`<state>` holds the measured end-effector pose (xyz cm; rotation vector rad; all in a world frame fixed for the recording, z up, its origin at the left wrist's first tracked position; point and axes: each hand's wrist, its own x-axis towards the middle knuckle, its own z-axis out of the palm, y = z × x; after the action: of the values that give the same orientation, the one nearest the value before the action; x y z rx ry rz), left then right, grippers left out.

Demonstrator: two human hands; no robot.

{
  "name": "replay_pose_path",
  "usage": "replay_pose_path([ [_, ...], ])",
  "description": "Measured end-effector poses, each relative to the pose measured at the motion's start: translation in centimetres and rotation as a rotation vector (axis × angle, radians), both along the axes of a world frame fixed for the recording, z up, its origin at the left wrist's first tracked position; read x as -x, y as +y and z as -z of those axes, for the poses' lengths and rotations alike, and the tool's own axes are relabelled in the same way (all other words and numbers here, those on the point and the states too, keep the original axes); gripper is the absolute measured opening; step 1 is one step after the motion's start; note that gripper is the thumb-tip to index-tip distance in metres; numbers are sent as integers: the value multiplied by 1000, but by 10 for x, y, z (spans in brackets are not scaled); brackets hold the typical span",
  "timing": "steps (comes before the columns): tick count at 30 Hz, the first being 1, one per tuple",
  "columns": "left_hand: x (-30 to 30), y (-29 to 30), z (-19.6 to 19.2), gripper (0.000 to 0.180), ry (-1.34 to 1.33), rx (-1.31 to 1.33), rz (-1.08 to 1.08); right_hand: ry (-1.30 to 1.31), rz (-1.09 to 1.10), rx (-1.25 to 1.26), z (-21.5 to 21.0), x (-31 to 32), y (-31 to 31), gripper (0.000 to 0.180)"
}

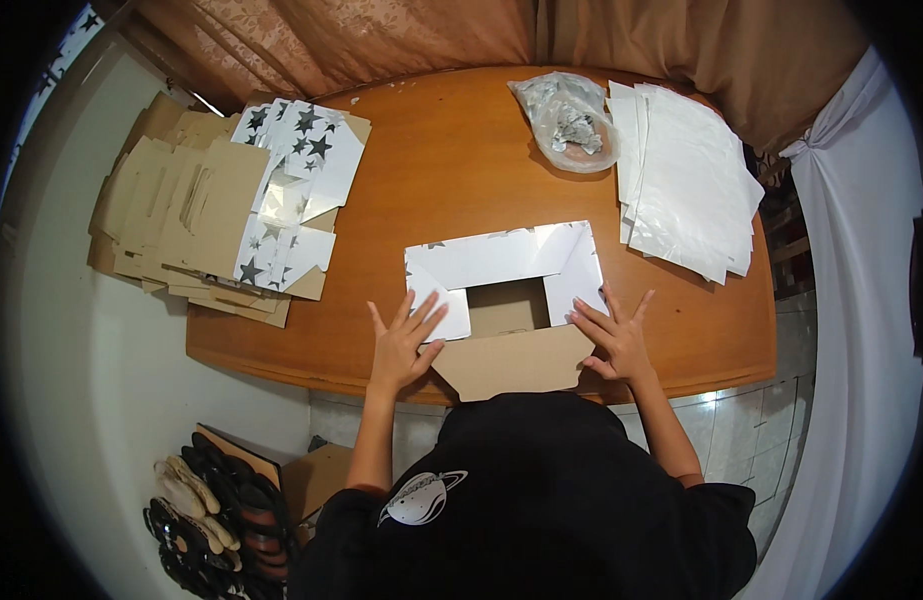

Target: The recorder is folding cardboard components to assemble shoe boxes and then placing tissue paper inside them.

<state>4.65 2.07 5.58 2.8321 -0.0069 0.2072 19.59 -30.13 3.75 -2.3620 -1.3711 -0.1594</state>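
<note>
A white cardboard box (pixel 496 257) with dark star prints stands in front of me near the table's front edge. Its far flap and both side flaps lie folded inward, leaving a gap that shows the brown inside. Toward my body, the near flap (pixel 511 362) sticks outward, brown side up. My left hand (pixel 406 340) rests with spread fingers on the left side flap. On the right side flap lie the fingertips of my right hand (pixel 613 335), its fingers also spread. Neither hand grips anything.
Flat star-printed and brown cardboard pieces (pixel 206 205) are piled at the table's left. A clear plastic bag (pixel 571 125) with crumpled silvery material sits at the back, beside white sheets (pixel 686 180). Shoes (pixel 216 515) stand low at the left. A white curtain (pixel 861 250) hangs at the right.
</note>
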Motion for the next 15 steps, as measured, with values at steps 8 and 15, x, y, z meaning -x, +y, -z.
replay_pose_path([
  [8,5,1,18,77,-97,49,142,86,-234,-30,-20,-19,22,61],
  [15,18,15,42,95,-393,158,32,-64,-138,-119,9,-24,-7,72],
])
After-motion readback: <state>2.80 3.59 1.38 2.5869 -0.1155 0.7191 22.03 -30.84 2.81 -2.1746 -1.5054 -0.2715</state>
